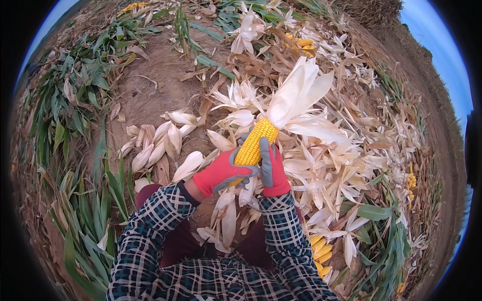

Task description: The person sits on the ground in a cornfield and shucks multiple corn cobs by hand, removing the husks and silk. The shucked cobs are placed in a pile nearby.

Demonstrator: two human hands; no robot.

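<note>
A yellow ear of corn (256, 143) is held in front of me, its kernels bare and its far end tilted up to the right. Pale husk leaves (299, 98) spread out from that far end, still joined to the ear. My left hand (221, 173), in a red and grey work glove, wraps round the ear's near end. Higher up, my right hand (273, 170) in a matching glove is closed on the ear's right side, thumb along the kernels. Part of each hand's fingers is hidden behind the ear.
Unhusked ears (163, 140) lie in a pile to the left on bare soil (165, 75). Loose husks (326, 175) cover the ground at right. Husked ears (320, 253) rest near my right arm, with more yellow ears (301, 44) farther off. Green corn stalks (75, 215) lie along the left.
</note>
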